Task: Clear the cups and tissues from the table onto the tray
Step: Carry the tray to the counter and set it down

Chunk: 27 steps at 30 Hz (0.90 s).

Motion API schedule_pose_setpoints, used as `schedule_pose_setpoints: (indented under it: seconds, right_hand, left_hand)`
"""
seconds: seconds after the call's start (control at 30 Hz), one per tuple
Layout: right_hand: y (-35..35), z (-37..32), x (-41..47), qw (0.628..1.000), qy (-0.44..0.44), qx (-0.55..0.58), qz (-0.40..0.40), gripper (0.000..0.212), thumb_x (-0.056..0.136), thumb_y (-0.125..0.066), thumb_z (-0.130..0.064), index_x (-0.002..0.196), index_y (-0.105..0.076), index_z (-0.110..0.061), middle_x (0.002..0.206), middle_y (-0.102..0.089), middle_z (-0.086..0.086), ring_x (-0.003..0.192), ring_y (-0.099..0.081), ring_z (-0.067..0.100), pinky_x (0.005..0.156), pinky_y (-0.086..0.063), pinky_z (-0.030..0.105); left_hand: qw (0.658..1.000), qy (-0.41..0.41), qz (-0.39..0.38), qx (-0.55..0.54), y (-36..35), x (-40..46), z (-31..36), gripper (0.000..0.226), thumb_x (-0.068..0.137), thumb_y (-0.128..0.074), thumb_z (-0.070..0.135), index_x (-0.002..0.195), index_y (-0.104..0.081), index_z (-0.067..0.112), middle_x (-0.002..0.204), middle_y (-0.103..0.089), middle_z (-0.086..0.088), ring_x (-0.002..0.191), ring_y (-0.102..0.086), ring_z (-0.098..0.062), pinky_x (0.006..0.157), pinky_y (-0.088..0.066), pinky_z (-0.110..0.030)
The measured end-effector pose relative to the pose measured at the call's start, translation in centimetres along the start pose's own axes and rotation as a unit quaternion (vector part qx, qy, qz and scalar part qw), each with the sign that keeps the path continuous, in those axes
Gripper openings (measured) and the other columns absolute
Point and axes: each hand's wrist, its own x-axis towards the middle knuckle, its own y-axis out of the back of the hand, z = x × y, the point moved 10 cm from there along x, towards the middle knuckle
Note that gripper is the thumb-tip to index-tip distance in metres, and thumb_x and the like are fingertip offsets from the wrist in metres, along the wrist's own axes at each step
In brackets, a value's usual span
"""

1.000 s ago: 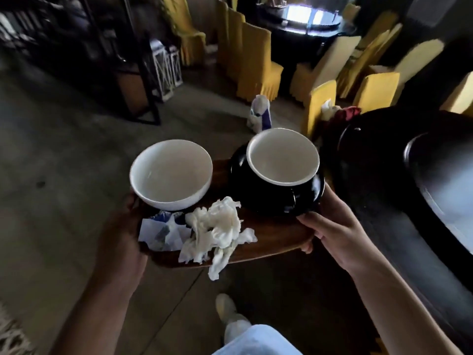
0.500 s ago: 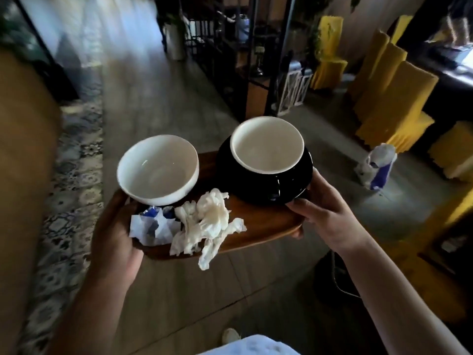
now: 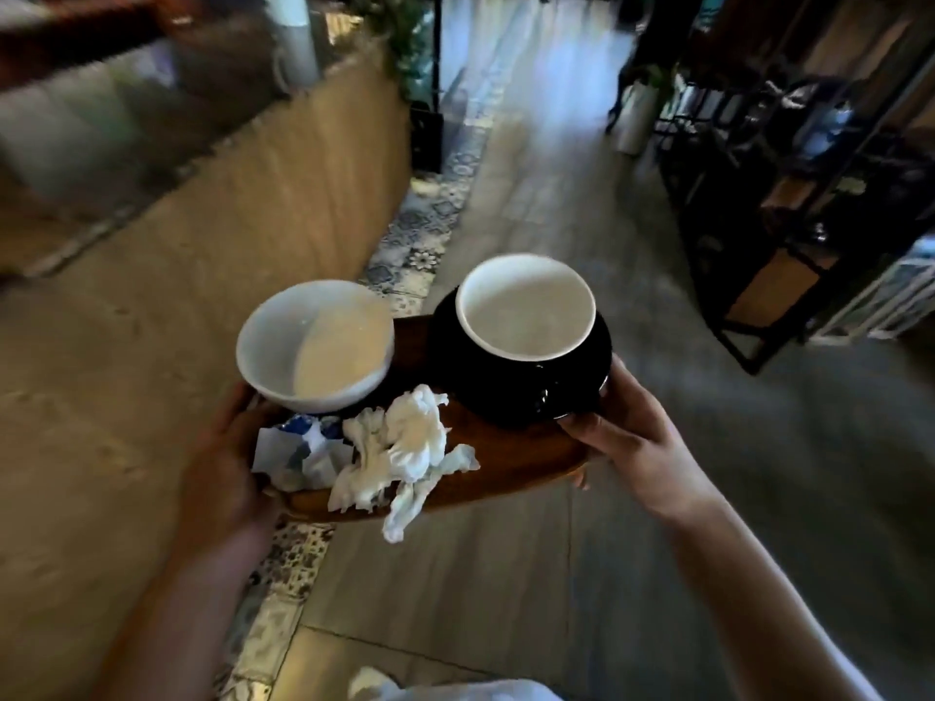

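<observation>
I hold a brown wooden tray [image 3: 511, 460] level in front of me, above the floor. My left hand [image 3: 222, 468] grips its left end and my right hand [image 3: 632, 437] grips its right end. On the tray's left stands a white cup [image 3: 316, 346]. On its right stands a black cup [image 3: 526, 341] with a white inside, set on a black saucer. A crumpled white tissue [image 3: 405, 447] lies at the tray's near edge and hangs over it. A blue-and-white crumpled wrapper [image 3: 298, 450] lies beside it, under the white cup.
A long wood-fronted counter [image 3: 212, 235] runs along my left, with a strip of patterned floor tiles [image 3: 420, 235] at its foot. A dark metal shelf rack [image 3: 789, 184] stands at the right. Grey floor [image 3: 556, 169] stretches ahead between them.
The view has swung left: the round dark table and yellow chairs have left the frame, and the counter and aisle have come in. Both hands keep the tray, and its load has not shifted.
</observation>
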Motion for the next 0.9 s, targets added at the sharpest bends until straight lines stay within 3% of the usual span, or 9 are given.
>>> schedule_pose_setpoints:
  seconds: [0.23,0.3,0.37,0.4,0.5,0.6,0.7,0.77,0.9]
  right_hand:
    - [-12.6,2.3,12.0,0.992,-0.015,0.068,-0.107,0.057,0.084,-0.075,-0.018,0.136,-0.051,-0.016,0.097,-0.067,0.008,0.049,-0.059,0.029,0.039,-0.051,0.029]
    - [-16.5,2.9,15.2,0.986,-0.019,0.067,-0.151,0.06,0.086,-0.078,-0.022,0.14,-0.05,-0.019,0.104,-0.067,0.008,0.053,-0.063,0.026,0.04,-0.051,0.029]
    - [-20.1,3.5,18.2,0.978,-0.026,0.067,-0.197,0.067,0.084,-0.081,-0.03,0.143,-0.049,-0.026,0.112,-0.069,0.007,0.06,-0.066,0.026,0.041,-0.052,0.028]
    - [-21.5,3.6,19.6,0.976,-0.024,0.058,-0.21,0.07,0.083,-0.082,-0.034,0.144,-0.048,-0.028,0.115,-0.069,0.006,0.064,-0.067,0.026,0.041,-0.053,0.028]
    - [-25.6,5.0,24.4,0.967,-0.024,0.029,-0.252,0.071,0.086,-0.078,-0.028,0.148,-0.043,-0.027,0.119,-0.069,0.01,0.071,-0.07,0.027,0.044,-0.054,0.031]
    - [-29.7,5.6,29.6,0.959,-0.002,0.013,-0.282,0.07,0.085,-0.077,-0.031,0.147,-0.046,-0.034,0.134,-0.065,0.002,0.113,-0.069,0.022,0.075,-0.062,0.032]
    - [-34.7,5.4,34.7,0.944,0.004,0.002,-0.329,0.066,0.083,-0.079,-0.036,0.141,-0.049,-0.05,0.142,-0.06,-0.014,0.132,-0.056,0.008,0.098,-0.052,0.021]
    - [-38.1,4.9,36.9,0.934,0.018,-0.01,-0.358,0.064,0.086,-0.077,-0.03,0.139,-0.049,-0.053,0.137,-0.063,-0.02,0.124,-0.06,-0.001,0.091,-0.054,0.016]
    - [-45.2,5.3,40.0,0.903,-0.011,0.01,-0.43,0.066,0.092,-0.07,-0.015,0.149,-0.043,-0.032,0.125,-0.07,-0.007,0.091,-0.074,0.019,0.056,-0.062,0.027]
  left_hand:
    - [0.989,-0.059,0.116,-0.066,10.7,4.4,8.4,0.041,0.1,-0.053,0.013,0.14,-0.064,0.015,0.133,-0.066,-0.02,0.116,-0.056,-0.037,0.074,-0.046,-0.037]
    - [0.985,-0.083,0.137,-0.059,13.3,5.1,10.6,0.044,0.098,-0.051,0.002,0.141,-0.062,0.007,0.129,-0.073,-0.003,0.114,-0.067,-0.024,0.076,-0.055,-0.036]
    - [0.991,-0.075,0.093,-0.064,14.1,6.2,11.8,0.053,0.092,-0.049,-0.021,0.138,-0.061,0.002,0.119,-0.07,0.032,0.106,-0.064,0.011,0.081,-0.052,-0.009]
    - [0.992,-0.083,0.076,-0.055,14.9,7.1,12.2,0.06,0.087,-0.055,-0.025,0.132,-0.064,0.013,0.125,-0.065,0.035,0.11,-0.06,0.014,0.087,-0.048,-0.005]
    - [0.977,-0.137,0.163,0.011,20.4,9.8,14.0,0.07,0.085,-0.071,-0.009,0.118,-0.064,0.052,0.125,-0.068,0.019,0.112,-0.064,-0.011,0.091,-0.051,-0.033]
    - [0.936,-0.185,0.28,0.111,23.9,10.6,15.9,0.049,0.093,-0.061,0.008,0.126,-0.071,0.042,0.129,-0.071,0.003,0.121,-0.064,-0.025,0.093,-0.054,-0.05]
    - [0.923,-0.18,0.329,0.088,26.3,12.5,17.2,0.038,0.102,-0.056,0.015,0.121,-0.074,0.042,0.127,-0.073,0.01,0.119,-0.068,-0.014,0.078,-0.062,-0.03]
    - [0.916,-0.189,0.347,0.067,28.0,13.2,18.3,0.045,0.102,-0.056,0.006,0.112,-0.074,0.046,0.117,-0.076,0.019,0.108,-0.071,-0.004,0.069,-0.06,-0.023]
    - [0.888,-0.178,0.418,0.07,33.2,13.8,19.4,0.056,0.103,-0.052,0.003,0.114,-0.068,0.056,0.138,-0.066,0.009,0.134,-0.057,-0.021,0.107,-0.047,-0.056]
